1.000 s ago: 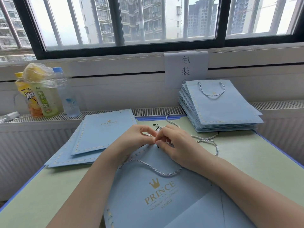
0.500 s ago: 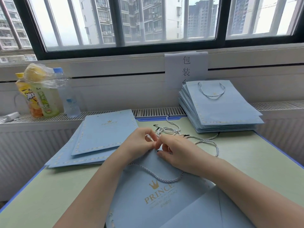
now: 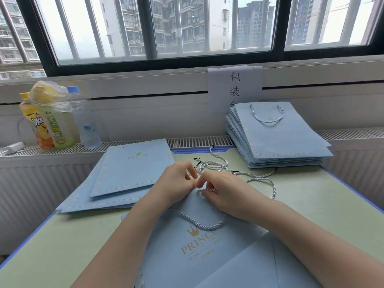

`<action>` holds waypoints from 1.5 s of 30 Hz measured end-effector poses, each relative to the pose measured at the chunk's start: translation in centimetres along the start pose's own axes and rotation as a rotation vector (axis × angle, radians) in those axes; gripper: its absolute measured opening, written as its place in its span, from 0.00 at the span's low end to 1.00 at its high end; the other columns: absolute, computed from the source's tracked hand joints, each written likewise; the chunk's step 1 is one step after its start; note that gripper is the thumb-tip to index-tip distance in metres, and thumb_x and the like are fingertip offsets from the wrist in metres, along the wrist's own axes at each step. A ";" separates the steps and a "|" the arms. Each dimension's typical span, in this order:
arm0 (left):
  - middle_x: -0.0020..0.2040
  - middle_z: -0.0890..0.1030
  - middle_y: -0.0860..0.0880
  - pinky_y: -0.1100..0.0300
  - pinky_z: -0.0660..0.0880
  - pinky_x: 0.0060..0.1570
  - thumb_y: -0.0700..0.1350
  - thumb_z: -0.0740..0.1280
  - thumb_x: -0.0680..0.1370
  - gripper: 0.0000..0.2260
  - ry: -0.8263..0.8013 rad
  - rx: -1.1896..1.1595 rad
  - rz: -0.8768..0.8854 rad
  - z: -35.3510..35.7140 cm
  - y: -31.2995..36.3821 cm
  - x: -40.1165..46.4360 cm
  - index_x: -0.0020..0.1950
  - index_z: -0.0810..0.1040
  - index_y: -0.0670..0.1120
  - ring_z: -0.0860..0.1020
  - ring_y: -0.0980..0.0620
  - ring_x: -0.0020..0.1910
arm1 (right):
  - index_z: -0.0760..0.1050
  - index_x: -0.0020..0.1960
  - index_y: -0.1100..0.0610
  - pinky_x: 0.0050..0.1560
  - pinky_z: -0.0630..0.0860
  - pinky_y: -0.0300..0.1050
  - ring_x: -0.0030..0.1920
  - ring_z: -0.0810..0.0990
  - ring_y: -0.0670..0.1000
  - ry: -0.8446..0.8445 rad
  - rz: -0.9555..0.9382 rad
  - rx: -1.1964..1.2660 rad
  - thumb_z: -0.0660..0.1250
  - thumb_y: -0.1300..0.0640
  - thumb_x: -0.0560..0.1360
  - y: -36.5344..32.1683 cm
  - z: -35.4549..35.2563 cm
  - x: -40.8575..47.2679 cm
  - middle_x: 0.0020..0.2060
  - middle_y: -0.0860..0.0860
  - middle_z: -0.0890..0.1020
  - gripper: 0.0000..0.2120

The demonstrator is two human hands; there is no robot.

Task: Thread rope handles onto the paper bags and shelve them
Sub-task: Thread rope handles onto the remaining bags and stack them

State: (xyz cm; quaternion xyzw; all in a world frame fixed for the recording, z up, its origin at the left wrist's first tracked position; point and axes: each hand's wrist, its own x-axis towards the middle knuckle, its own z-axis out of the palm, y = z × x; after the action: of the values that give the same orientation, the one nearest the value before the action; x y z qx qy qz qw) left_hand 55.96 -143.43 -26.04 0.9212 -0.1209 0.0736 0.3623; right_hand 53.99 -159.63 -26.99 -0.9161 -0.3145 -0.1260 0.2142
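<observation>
My left hand [image 3: 176, 181] and right hand [image 3: 223, 193] both pinch the twisted white rope handle [image 3: 204, 226] at the top edge of the flat pale-blue paper bag [image 3: 187, 250] on the green worktop [image 3: 311, 200]. If my pinch loosens, the rope end may slip back out.

Drink bottles [image 3: 56, 123] on radiator ledge [image 3: 187, 141]; paper sign [image 3: 234, 88] under window [image 3: 166, 28].
</observation>
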 end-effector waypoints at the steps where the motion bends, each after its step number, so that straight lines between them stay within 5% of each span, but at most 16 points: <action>1: 0.32 0.75 0.53 0.66 0.65 0.32 0.40 0.69 0.73 0.06 -0.001 0.010 0.007 0.0 0.0 0.0 0.40 0.74 0.48 0.71 0.57 0.32 | 0.74 0.55 0.51 0.43 0.66 0.43 0.41 0.69 0.44 0.021 0.023 0.026 0.61 0.56 0.78 0.0 -0.1 0.1 0.38 0.42 0.73 0.07; 7: 0.40 0.80 0.52 0.56 0.74 0.47 0.47 0.66 0.78 0.05 0.054 0.075 -0.012 -0.8 -0.1 0.2 0.42 0.76 0.51 0.77 0.52 0.41 | 0.76 0.45 0.54 0.34 0.66 0.36 0.29 0.69 0.42 0.345 0.234 0.481 0.58 0.65 0.79 0.3 -1.6 0.8 0.30 0.47 0.73 0.11; 14: 0.43 0.80 0.48 0.57 0.70 0.42 0.46 0.63 0.80 0.05 0.426 -0.163 -0.156 -2.5 -0.5 0.3 0.46 0.75 0.46 0.76 0.49 0.43 | 0.73 0.44 0.54 0.33 0.66 0.33 0.28 0.69 0.40 0.756 0.323 0.716 0.55 0.67 0.80 1.9 -3.5 1.2 0.30 0.49 0.72 0.13; 18: 0.44 0.80 0.46 0.53 0.78 0.45 0.53 0.64 0.79 0.10 0.155 -0.448 -0.355 -2.2 -0.3 0.3 0.49 0.74 0.46 0.79 0.48 0.42 | 0.72 0.44 0.53 0.35 0.66 0.38 0.30 0.68 0.44 0.953 0.339 0.694 0.53 0.66 0.80 3.0 -4.4 1.1 0.31 0.49 0.71 0.13; 22: 0.40 0.84 0.47 0.63 0.78 0.30 0.50 0.63 0.79 0.12 -0.132 -0.776 -0.327 -1.7 0.8 -0.4 0.49 0.77 0.42 0.82 0.53 0.34 | 0.72 0.47 0.57 0.36 0.67 0.33 0.30 0.69 0.41 1.094 0.336 0.684 0.53 0.67 0.80 3.4 -5.4 0.8 0.31 0.50 0.71 0.11; 25: 0.37 0.84 0.45 0.63 0.77 0.28 0.44 0.64 0.79 0.10 -0.100 -0.830 -0.295 -1.6 0.9 -0.4 0.46 0.79 0.38 0.82 0.52 0.32 | 0.72 0.48 0.58 0.35 0.69 0.32 0.30 0.71 0.40 1.076 0.365 0.710 0.53 0.67 0.80 3.2 -5.5 0.9 0.31 0.50 0.73 0.10; 30: 0.32 0.80 0.45 0.62 0.76 0.28 0.42 0.65 0.79 0.10 0.363 -0.775 -0.290 -2.0 0.3 0.1 0.40 0.77 0.39 0.78 0.49 0.28 | 0.73 0.45 0.56 0.35 0.71 0.36 0.31 0.74 0.46 0.730 0.540 1.210 0.54 0.67 0.80 2.2 -5.4 1.1 0.32 0.50 0.75 0.12; 35: 0.38 0.78 0.41 0.52 0.74 0.39 0.43 0.65 0.79 0.09 0.594 -0.768 -0.294 -2.6 -0.8 0.4 0.44 0.76 0.38 0.75 0.46 0.36 | 0.74 0.47 0.59 0.39 0.75 0.40 0.32 0.75 0.47 0.501 0.532 1.444 0.55 0.69 0.79 1.3 -5.3 0.9 0.32 0.52 0.76 0.10; 41: 0.37 0.77 0.43 0.53 0.74 0.40 0.44 0.65 0.79 0.10 0.694 -0.780 -0.260 -2.3 -0.7 0.5 0.41 0.75 0.40 0.74 0.47 0.35 | 0.76 0.49 0.56 0.48 0.76 0.41 0.40 0.80 0.46 0.499 0.298 0.846 0.56 0.68 0.79 1.5 -4.6 0.9 0.38 0.50 0.81 0.12; 45: 0.33 0.75 0.48 0.55 0.72 0.38 0.44 0.63 0.80 0.11 0.853 -0.812 -0.256 -2.9 -1.0 0.5 0.37 0.72 0.46 0.72 0.50 0.32 | 0.78 0.54 0.51 0.52 0.72 0.35 0.49 0.77 0.42 0.465 0.138 0.386 0.60 0.58 0.79 1.8 -3.5 0.6 0.54 0.45 0.78 0.09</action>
State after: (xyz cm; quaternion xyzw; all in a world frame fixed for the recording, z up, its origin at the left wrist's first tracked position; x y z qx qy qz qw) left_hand 56.61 -140.89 -24.48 0.6057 0.1283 0.3404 0.7077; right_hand 55.25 -162.28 -24.30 -0.8243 -0.2121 -0.2554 0.4586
